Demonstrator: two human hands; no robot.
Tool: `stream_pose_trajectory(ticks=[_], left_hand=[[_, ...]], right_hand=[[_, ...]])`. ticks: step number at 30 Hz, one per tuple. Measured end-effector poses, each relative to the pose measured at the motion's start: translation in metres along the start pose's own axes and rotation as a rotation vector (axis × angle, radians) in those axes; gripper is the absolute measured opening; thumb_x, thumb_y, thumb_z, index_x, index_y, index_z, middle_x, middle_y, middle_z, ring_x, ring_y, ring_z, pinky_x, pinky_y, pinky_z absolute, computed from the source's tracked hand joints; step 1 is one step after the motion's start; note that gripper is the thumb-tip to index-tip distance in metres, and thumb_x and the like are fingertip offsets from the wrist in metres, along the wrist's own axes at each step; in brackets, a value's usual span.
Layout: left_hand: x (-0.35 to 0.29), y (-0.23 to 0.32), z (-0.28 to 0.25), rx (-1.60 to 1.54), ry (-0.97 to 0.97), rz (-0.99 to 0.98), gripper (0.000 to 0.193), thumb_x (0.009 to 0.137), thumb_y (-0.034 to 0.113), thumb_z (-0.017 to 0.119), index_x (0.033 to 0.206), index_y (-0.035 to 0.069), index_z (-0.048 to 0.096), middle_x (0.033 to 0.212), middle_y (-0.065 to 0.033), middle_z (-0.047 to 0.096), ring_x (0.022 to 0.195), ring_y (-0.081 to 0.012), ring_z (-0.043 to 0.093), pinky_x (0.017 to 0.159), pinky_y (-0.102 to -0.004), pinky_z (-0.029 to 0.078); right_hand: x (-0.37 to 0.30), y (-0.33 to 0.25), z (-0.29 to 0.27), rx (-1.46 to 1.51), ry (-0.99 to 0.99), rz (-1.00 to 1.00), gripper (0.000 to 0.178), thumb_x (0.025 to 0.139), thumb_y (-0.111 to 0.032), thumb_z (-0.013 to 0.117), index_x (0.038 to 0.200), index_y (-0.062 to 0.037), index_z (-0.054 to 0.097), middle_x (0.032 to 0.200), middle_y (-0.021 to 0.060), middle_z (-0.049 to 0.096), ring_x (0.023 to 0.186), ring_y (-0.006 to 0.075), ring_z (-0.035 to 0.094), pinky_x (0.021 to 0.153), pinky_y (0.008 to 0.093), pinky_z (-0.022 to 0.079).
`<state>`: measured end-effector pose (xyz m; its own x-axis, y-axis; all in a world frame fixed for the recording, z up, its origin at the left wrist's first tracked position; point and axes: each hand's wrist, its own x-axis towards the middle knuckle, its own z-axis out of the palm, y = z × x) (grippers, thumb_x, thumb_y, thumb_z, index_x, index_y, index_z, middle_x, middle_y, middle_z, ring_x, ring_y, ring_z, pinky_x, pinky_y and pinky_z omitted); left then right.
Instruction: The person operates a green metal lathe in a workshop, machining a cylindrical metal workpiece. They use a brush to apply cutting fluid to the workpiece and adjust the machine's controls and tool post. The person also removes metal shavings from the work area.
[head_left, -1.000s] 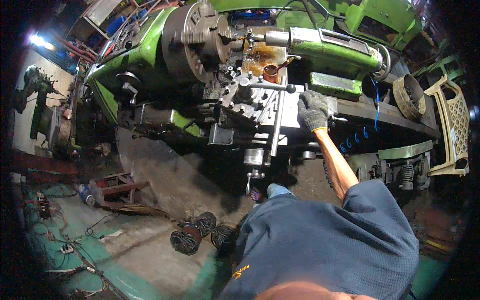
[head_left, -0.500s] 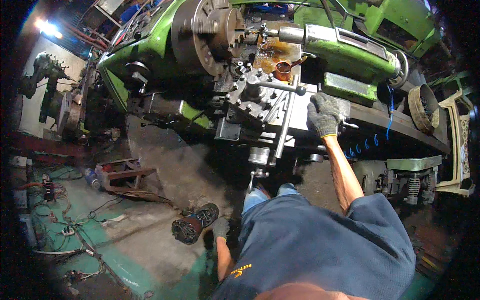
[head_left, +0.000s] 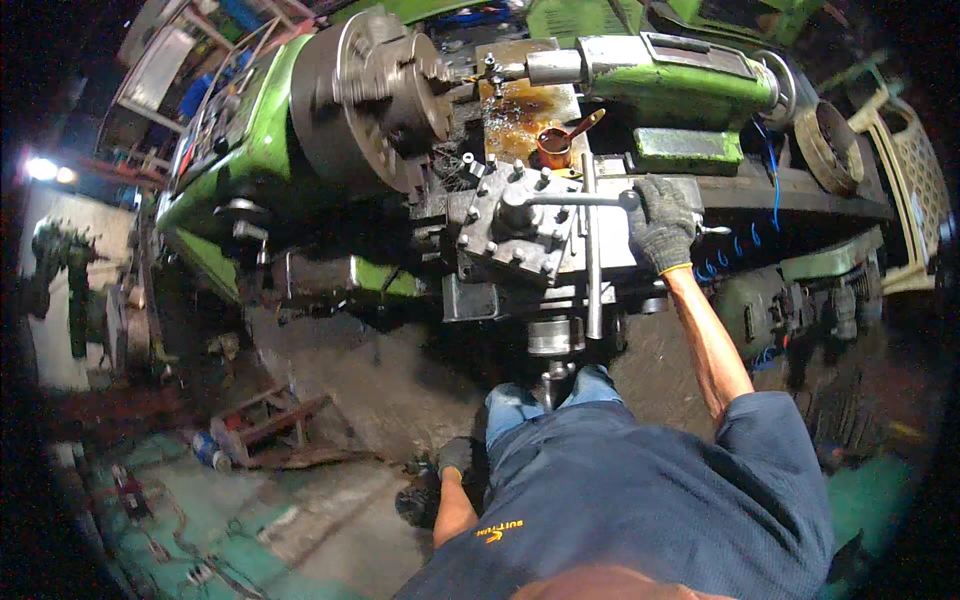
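Observation:
My right hand (head_left: pixel 664 225), in a grey knit glove, lies palm down on the right part of the carriage of a green lathe (head_left: pixel 690 85), fingers stretched forward. Close beside its thumb side is the ball end of the tool post's lever (head_left: pixel 575 199). The square tool post (head_left: pixel 515 225) carries several bolts. Low by my left leg hangs my gloved left hand (head_left: pixel 455 457), its fingers blurred and dark. Above the tool post, a tool in the tailstock quill (head_left: pixel 555 67) points at the chuck (head_left: pixel 415 85), whose surface is streaked as if turning.
An orange-brown cup (head_left: pixel 553 147) with a brush in it stands behind the tool post on the oily cross slide (head_left: pixel 520 110). A long metal bar (head_left: pixel 593 260) crosses the carriage. A round tin (head_left: pixel 828 148) sits right of the tailstock. Behind me lie a metal frame (head_left: pixel 270 425) and cables.
My view has shifted, so the lathe sits further left and the floor things have moved down. My right hand is now closer to the lever's ball end. The left still hangs low.

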<state>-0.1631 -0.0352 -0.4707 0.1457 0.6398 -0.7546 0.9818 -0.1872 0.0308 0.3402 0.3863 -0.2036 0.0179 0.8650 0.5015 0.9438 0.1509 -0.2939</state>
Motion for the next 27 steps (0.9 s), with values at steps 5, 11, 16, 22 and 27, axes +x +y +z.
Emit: stream_pose_trajectory(ticks=[5,11,16,22,27], left_hand=[[0.049,-0.107,-0.042,0.303,0.163,0.200,0.021,0.090,0.027,0.061,0.098,0.014,0.075,0.103,-0.0119,0.073,0.098,-0.0269,0.071,0.079,-0.0409,0.054],[0.130,-0.227,-0.099,-0.426,0.164,-0.364,0.038,0.097,0.037,0.053,0.118,0.009,0.067,0.116,-0.0173,0.067,0.103,-0.0292,0.066,0.087,-0.0444,0.052],[0.152,-0.207,-0.231,-2.004,0.370,-0.395,0.056,0.095,0.059,0.053,0.128,0.014,0.057,0.115,-0.0101,0.061,0.099,-0.0259,0.059,0.090,-0.0465,0.051],[0.183,-0.187,-0.300,-2.517,0.362,-0.309,0.058,0.090,0.057,0.064,0.130,0.015,0.052,0.103,-0.0130,0.059,0.094,-0.0317,0.058,0.091,-0.0547,0.050],[0.213,-0.217,-0.265,-2.447,0.200,0.043,0.025,0.096,0.035,0.061,0.101,0.012,0.054,0.096,-0.0152,0.058,0.085,-0.0309,0.058,0.080,-0.0531,0.055]], right_hand=[[0.001,-0.023,-0.017,-0.202,-0.027,0.090,0.040,0.081,-0.019,0.065,0.120,-0.0092,0.063,0.126,0.0180,0.063,0.121,0.0380,0.057,0.104,0.0473,0.045],[0.006,-0.022,0.001,-0.164,-0.008,0.062,0.039,0.079,-0.015,0.064,0.117,-0.0084,0.066,0.122,0.0166,0.066,0.118,0.0372,0.059,0.104,0.0460,0.045],[-0.001,-0.022,-0.001,-0.130,0.024,0.116,0.036,0.078,-0.014,0.063,0.114,-0.0095,0.067,0.119,0.0154,0.067,0.116,0.0366,0.059,0.103,0.0460,0.045],[-0.002,-0.022,-0.001,-0.176,0.058,0.090,0.033,0.077,-0.012,0.063,0.109,-0.0102,0.067,0.115,0.0140,0.067,0.113,0.0375,0.059,0.101,0.0459,0.046],[0.008,-0.035,-0.003,-0.132,0.048,0.087,0.033,0.077,-0.011,0.062,0.109,-0.0096,0.067,0.115,0.0151,0.067,0.112,0.0369,0.059,0.100,0.0446,0.047]])
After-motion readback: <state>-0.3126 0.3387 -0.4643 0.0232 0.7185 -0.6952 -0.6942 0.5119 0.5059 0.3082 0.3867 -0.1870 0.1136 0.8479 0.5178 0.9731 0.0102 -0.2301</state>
